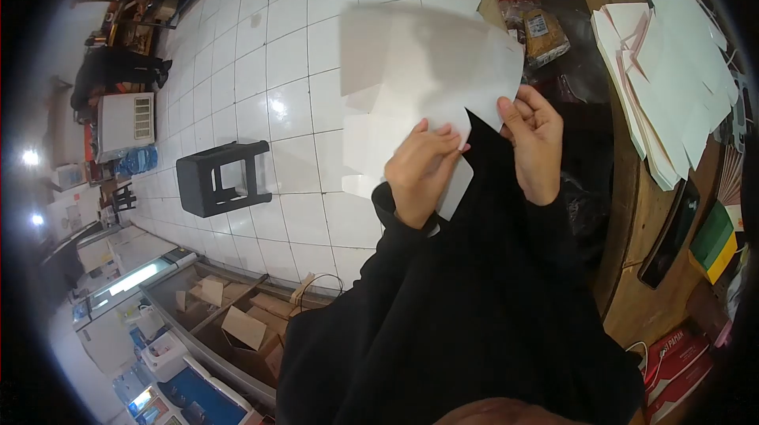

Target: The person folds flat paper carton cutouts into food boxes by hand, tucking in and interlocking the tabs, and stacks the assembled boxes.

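Cut white card sheet (423, 65) held above the lap, over tiled floor (296, 136); broad end points forward, long axis running roughly fore-and-aft, sheet bowed. Right hand (536, 140) pinches its right edge; left hand (423, 168) is closed on the near portion. Red box (681, 370) reads "PAMAN"; bag label (538, 26) illegible.

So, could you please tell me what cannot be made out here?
All in the head view:
White sheet: underside, hidden by its upper face.
Left hand: palm, hidden by its back.
Packet label: print, too small.
Wooden table: far end, cut off by the top edge.
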{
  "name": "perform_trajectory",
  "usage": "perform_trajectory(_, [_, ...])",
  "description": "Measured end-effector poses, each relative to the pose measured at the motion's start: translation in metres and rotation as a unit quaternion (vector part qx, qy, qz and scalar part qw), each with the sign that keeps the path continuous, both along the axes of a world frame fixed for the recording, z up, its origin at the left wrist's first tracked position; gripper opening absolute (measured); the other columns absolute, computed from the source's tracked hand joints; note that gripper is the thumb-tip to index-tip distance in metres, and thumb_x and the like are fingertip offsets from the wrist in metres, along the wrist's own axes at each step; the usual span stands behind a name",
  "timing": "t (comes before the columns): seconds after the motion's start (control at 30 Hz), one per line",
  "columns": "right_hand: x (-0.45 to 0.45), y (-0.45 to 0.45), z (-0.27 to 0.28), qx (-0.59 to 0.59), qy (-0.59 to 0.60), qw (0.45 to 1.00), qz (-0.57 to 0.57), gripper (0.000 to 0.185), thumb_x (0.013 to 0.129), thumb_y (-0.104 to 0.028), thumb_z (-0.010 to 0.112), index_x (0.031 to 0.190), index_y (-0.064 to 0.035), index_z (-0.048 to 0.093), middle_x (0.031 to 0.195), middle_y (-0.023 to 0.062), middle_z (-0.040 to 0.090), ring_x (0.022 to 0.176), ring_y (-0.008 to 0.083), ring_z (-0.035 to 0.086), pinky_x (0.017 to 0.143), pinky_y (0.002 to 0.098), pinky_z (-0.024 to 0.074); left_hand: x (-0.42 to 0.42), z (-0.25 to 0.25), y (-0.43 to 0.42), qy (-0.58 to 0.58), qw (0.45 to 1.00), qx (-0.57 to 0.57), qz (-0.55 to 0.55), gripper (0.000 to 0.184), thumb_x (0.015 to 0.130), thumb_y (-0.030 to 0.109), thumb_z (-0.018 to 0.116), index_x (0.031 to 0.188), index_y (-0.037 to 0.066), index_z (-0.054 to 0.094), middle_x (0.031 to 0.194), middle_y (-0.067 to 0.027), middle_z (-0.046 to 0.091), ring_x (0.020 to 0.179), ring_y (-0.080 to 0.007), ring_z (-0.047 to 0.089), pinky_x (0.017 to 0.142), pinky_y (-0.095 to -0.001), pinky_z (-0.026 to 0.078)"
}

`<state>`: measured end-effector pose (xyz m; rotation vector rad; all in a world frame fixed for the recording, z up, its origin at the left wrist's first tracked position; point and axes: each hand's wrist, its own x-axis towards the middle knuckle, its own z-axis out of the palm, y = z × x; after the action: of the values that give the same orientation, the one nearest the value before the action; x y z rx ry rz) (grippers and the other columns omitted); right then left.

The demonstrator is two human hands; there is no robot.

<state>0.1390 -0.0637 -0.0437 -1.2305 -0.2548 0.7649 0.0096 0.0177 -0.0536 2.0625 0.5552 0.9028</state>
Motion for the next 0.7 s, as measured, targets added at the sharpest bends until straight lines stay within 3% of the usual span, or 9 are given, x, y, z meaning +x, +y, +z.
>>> perform_trajectory(0.03, [0.003, -0.001, -0.003, 0.016, -0.033, 0.999, -0.002, 0.015, 0.083, -0.009, 0.058, 0.094, 0.0019, 0.058, 0.076, 0.0033, 0.062, 0.066, 0.0038, 0.053, 0.057, 0.0168, 0.0389, 0.008, 0.005, -0.001, -0.035, 0.997, -0.02, 0.062, 0.009, 0.07, -0.002, 0.067, 0.069, 0.002, 0.059, 0.062, -0.0049, 0.06, 0.061, -0.0175, 0.061, 0.079, -0.0308, 0.046])
perform_trajectory(0.07, [0.004, -0.002, -0.004, 0.018, -0.034, 0.999, -0.002, 0.015, 0.083, -0.009, 0.058, 0.094, 0.0019, 0.058, 0.076, 0.0033, 0.062, 0.066, 0.0038, 0.053, 0.057, 0.0168, 0.0389, 0.007, 0.004, 0.0, -0.035, 0.997, -0.019, 0.062, 0.009, 0.07, -0.002, 0.067, 0.069, 0.002, 0.059, 0.062, -0.0049, 0.06, 0.061, -0.0175, 0.061, 0.079, -0.0308, 0.046])
perform_trajectory(0.1, [0.004, -0.004, 0.001, -0.02, -0.094, 0.995, -0.012, 0.013, 0.081, -0.008, 0.06, 0.09, 0.002, 0.06, 0.076, 0.0031, 0.062, 0.066, 0.0044, 0.053, 0.057, 0.0171, 0.0395, 0.004, 0.004, 0.002, -0.052, 0.973, -0.217, 0.056, 0.009, 0.071, -0.001, 0.067, 0.069, 0.001, 0.058, 0.061, -0.0025, 0.058, 0.057, -0.0114, 0.055, 0.072, -0.0253, 0.044])
perform_trajectory(0.13, [0.005, -0.005, 0.005, -0.059, -0.153, 0.986, -0.02, 0.012, 0.08, -0.008, 0.062, 0.087, 0.0021, 0.061, 0.076, 0.0028, 0.062, 0.067, 0.0049, 0.054, 0.058, 0.0175, 0.04, 0.002, 0.004, 0.002, -0.066, 0.91, -0.407, 0.048, 0.01, 0.073, 0.0, 0.067, 0.069, 0.0, 0.058, 0.061, -0.0002, 0.056, 0.053, -0.0052, 0.049, 0.065, -0.0198, 0.043])
perform_trajectory(0.17, [0.005, -0.003, 0.007, -0.059, -0.153, 0.986, -0.021, 0.012, 0.08, -0.008, 0.062, 0.087, 0.0021, 0.061, 0.076, 0.0028, 0.062, 0.067, 0.0049, 0.054, 0.058, 0.0175, 0.04, 0.005, 0.006, 0.001, -0.079, 0.89, -0.447, 0.047, 0.012, 0.076, 0.002, 0.066, 0.069, -0.001, 0.057, 0.061, 0.0037, 0.053, 0.052, 0.0003, 0.038, 0.052, -0.0139, 0.032])
perform_trajectory(0.3, [0.005, -0.002, 0.012, -0.034, -0.205, 0.977, -0.039, 0.01, 0.076, -0.004, 0.064, 0.081, 0.0038, 0.062, 0.074, 0.0038, 0.063, 0.067, 0.0074, 0.055, 0.06, 0.0194, 0.0422, 0.004, 0.002, -0.002, -0.087, 0.887, -0.451, 0.049, 0.011, 0.076, 0.003, 0.065, 0.07, -0.001, 0.058, 0.059, 0.0028, 0.053, 0.051, -0.0003, 0.04, 0.047, -0.0144, 0.029])
perform_trajectory(0.43, [0.007, -0.005, 0.017, -0.084, -0.294, 0.952, 0.001, 0.008, 0.072, 0.0, 0.065, 0.079, 0.0037, 0.062, 0.073, 0.0073, 0.063, 0.068, 0.0102, 0.058, 0.064, 0.0213, 0.0443, 0.005, 0.005, -0.003, -0.081, 0.885, -0.455, 0.055, 0.009, 0.077, 0.003, 0.065, 0.075, -0.004, 0.059, 0.065, -0.0013, 0.057, 0.056, -0.0034, 0.046, 0.053, -0.0158, 0.036])
perform_trajectory(0.57, [0.001, -0.008, 0.031, -0.072, -0.313, 0.947, 0.024, 0.01, 0.069, 0.0, 0.066, 0.078, 0.0034, 0.062, 0.073, 0.0096, 0.063, 0.066, 0.0133, 0.06, 0.062, 0.022, 0.045, 0.006, 0.004, -0.007, -0.099, 0.881, -0.46, 0.049, 0.01, 0.077, 0.002, 0.063, 0.083, -0.005, 0.06, 0.075, -0.0067, 0.062, 0.067, -0.0082, 0.055, 0.065, -0.0194, 0.044])
perform_trajectory(0.7, [-0.004, -0.009, 0.031, -0.052, -0.361, 0.928, 0.074, 0.011, 0.069, 0.001, 0.066, 0.078, 0.0033, 0.061, 0.074, 0.0113, 0.062, 0.067, 0.0177, 0.062, 0.06, 0.0238, 0.0466, 0.009, 0.005, -0.011, -0.122, 0.892, -0.434, 0.033, 0.01, 0.078, 0.001, 0.062, 0.085, -0.006, 0.06, 0.078, -0.0079, 0.062, 0.07, -0.0098, 0.057, 0.067, -0.0205, 0.045])
